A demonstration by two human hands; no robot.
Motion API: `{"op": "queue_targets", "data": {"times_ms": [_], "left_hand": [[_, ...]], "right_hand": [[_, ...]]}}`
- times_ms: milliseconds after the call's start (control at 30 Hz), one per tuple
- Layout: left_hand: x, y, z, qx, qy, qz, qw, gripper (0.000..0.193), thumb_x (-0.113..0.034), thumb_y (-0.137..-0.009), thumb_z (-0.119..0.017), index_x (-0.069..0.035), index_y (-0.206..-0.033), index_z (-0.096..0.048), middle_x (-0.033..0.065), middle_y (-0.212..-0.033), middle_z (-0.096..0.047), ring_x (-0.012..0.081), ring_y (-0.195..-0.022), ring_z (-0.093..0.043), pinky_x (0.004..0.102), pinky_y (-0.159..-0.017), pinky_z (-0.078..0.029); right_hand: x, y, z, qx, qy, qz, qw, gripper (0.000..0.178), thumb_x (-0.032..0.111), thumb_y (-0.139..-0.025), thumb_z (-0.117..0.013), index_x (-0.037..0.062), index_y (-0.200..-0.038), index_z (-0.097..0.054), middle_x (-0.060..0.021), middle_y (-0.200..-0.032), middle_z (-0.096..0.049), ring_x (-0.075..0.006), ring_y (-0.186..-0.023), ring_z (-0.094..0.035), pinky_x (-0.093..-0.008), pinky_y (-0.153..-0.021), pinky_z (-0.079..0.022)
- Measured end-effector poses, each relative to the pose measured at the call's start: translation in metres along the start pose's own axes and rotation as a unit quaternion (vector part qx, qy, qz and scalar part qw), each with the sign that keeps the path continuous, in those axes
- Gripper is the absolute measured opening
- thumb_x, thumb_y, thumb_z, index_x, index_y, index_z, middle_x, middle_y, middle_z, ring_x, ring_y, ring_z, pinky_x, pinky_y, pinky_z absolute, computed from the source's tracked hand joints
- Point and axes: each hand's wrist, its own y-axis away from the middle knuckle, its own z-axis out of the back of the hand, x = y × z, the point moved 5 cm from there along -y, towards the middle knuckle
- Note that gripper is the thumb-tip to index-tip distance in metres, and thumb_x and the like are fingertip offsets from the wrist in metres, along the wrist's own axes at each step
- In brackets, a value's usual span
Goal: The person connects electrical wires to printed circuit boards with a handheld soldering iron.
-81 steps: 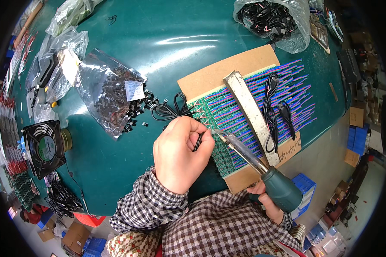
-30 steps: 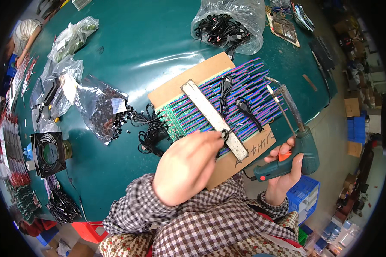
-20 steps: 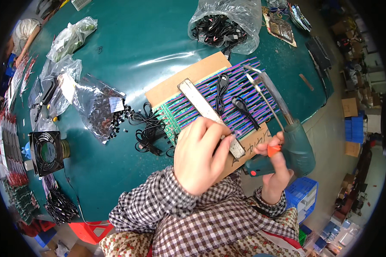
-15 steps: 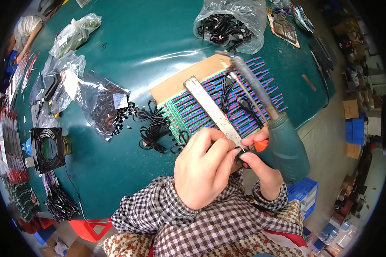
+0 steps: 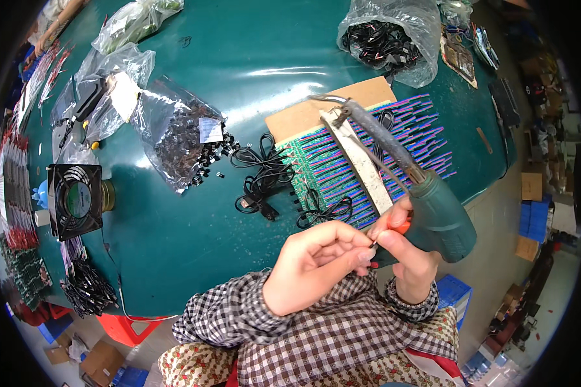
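In front of me, above the near table edge, my left hand [image 5: 313, 266] and my right hand [image 5: 410, 255] meet at the fingertips. My left thumb and index finger pinch something small and dark, mostly hidden. My right hand curls around a soldering gun [image 5: 442, 222] with a green handle, its grip largely out of sight; an orange part shows by my right index finger. The gun's metal barrel points away and left, over a worn whitish bar [image 5: 363, 171]. Under the bar lie green circuit boards [image 5: 313, 171] with rows of blue and pink wires.
Coiled black cables [image 5: 265, 171] lie left of the boards, beside a plastic bag of small black connectors [image 5: 181, 138]. A black fan [image 5: 75, 201] stands at the left. A clear bag of black cables [image 5: 390, 42] sits at the back. A brown cardboard sheet [image 5: 329, 111] borders the boards.
The view has shifted, so the table things appear farther right. My left hand has turned and its fingers have loosened, with the fingertips still pinched. One coiled cable now lies at the boards' near edge.
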Motion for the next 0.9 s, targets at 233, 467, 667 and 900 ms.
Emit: {"op": "queue_targets", "data": {"times_ms": [233, 467, 667, 900], "left_hand": [[-0.038, 0.01, 0.024, -0.17, -0.333, -0.145, 0.916, 0.007, 0.002, -0.079, -0.055, 0.002, -0.084, -0.05, 0.0114, -0.093, -0.05, 0.0145, -0.078, -0.058, 0.0184, -0.054, -0.049], [-0.037, 0.0, 0.009, -0.028, -0.601, -0.106, 0.792, 0.009, -0.008, -0.076, -0.056, -0.005, -0.082, -0.05, 0.0131, -0.102, -0.056, 0.0293, -0.077, -0.059, 0.0332, -0.06, -0.048], [-0.038, 0.0, 0.018, -0.035, -0.587, -0.152, 0.794, 0.009, -0.003, -0.077, -0.054, -0.002, -0.083, -0.048, 0.0123, -0.082, -0.054, 0.0304, -0.068, -0.055, 0.0329, -0.059, -0.045], [-0.042, -0.004, 0.09, -0.208, -0.03, -0.1, 0.972, 0.008, -0.011, -0.088, -0.042, -0.003, -0.091, -0.044, 0.0087, -0.083, -0.055, 0.0157, -0.067, -0.056, 0.0258, -0.062, -0.047]], "right_hand": [[0.002, -0.015, 0.009, -0.043, -0.022, 0.023, 0.999, 0.03, -0.001, -0.071, -0.056, -0.0004, -0.098, -0.043, -0.0082, -0.083, -0.049, -0.0188, -0.072, -0.055, -0.0345, -0.069, -0.049], [-0.003, -0.003, 0.015, -0.042, -0.092, -0.018, 0.995, 0.025, 0.003, -0.07, -0.056, 0.0001, -0.093, -0.047, -0.0091, -0.073, -0.053, -0.0213, -0.072, -0.057, -0.0356, -0.068, -0.048], [-0.008, 0.001, 0.019, -0.036, -0.094, -0.011, 0.995, 0.026, 0.003, -0.069, -0.056, 0.0, -0.093, -0.047, -0.0069, -0.08, -0.051, -0.0207, -0.072, -0.056, -0.0362, -0.068, -0.048], [0.002, -0.009, 0.027, -0.034, -0.128, 0.045, 0.99, 0.026, 0.0, -0.073, -0.054, -0.0006, -0.098, -0.046, -0.0057, -0.084, -0.047, -0.0203, -0.074, -0.057, -0.0356, -0.069, -0.049]]}}
